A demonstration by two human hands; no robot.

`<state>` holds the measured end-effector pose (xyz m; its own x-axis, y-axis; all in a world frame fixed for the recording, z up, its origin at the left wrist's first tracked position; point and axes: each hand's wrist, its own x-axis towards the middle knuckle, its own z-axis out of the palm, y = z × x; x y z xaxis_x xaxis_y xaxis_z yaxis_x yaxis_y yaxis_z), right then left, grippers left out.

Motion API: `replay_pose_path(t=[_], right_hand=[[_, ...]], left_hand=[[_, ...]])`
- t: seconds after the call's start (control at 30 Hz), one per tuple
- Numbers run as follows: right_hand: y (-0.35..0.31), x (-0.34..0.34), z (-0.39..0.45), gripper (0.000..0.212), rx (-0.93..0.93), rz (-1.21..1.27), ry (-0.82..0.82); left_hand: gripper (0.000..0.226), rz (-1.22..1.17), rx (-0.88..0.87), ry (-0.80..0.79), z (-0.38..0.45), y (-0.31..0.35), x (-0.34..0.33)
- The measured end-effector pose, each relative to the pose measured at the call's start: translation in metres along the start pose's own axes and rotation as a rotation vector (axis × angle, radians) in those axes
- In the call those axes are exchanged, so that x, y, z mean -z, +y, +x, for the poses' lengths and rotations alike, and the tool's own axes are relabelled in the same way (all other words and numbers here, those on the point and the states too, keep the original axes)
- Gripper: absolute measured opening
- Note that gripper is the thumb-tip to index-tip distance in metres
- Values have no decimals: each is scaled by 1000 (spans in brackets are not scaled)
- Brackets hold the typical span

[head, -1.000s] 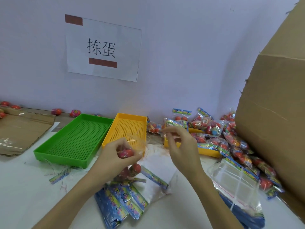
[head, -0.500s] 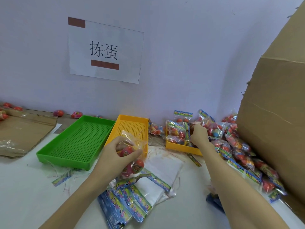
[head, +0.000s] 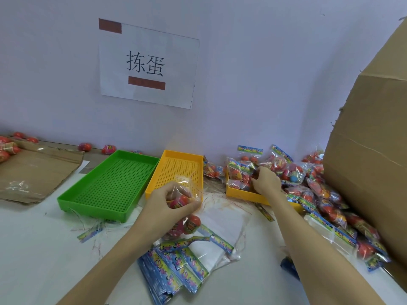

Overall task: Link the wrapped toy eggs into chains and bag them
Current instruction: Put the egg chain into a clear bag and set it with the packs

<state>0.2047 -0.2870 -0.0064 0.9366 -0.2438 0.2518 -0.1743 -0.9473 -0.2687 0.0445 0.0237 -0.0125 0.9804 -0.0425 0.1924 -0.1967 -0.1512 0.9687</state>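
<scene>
My left hand (head: pixel 164 204) grips a clear wrapper holding a chain of red wrapped toy eggs (head: pixel 184 201); more eggs of the chain (head: pixel 191 223) hang below it. My right hand (head: pixel 265 181) reaches into the far yellow tray (head: pixel 244 194), fingers curled among bagged eggs (head: pixel 239 170); what it holds is hidden. A stack of blue printed header bags (head: pixel 176 267) lies on the table under my left forearm. Clear empty bags (head: pixel 222 225) lie between my arms.
An empty green tray (head: pixel 110 186) and an empty yellow tray (head: pixel 178 170) sit side by side. Bagged eggs (head: pixel 326 205) pile along a big cardboard box (head: pixel 370 161) on the right. Flat cardboard (head: pixel 33 170) and loose eggs (head: pixel 84 147) lie far left.
My right hand left the wrapper near my left hand and reached out to the far yellow tray of bagged eggs. The left hand kept its hold on the egg chain.
</scene>
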Motion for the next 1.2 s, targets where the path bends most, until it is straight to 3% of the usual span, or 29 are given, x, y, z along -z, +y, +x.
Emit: replay_pose_path(t=[0.1, 0.3, 0.47, 0.6, 0.77, 0.97, 1.2], right_hand=[[1, 2, -1, 25, -12, 148, 25], [8, 30, -19, 18, -43, 379, 247], [-14, 62, -63, 40, 60, 583, 328], [-48, 77, -122, 25, 228, 968, 87], [-80, 62, -170, 30, 218, 1322, -195], [-90, 57, -187, 35, 506, 1104, -99], [-84, 54, -188, 37, 574, 1005, -106]], left_hand=[[25, 12, 7, -19, 0, -1, 0], [28, 36, -7, -16, -2, 1, -1], [31, 78, -78, -33, -3, 1, -4], [39, 76, -108, -36, -1, -1, -5], [45, 84, -160, -60, 0, -5, -6], [49, 132, -233, -89, -2, -4, -8], [57, 106, -291, -160, -5, 0, -9]])
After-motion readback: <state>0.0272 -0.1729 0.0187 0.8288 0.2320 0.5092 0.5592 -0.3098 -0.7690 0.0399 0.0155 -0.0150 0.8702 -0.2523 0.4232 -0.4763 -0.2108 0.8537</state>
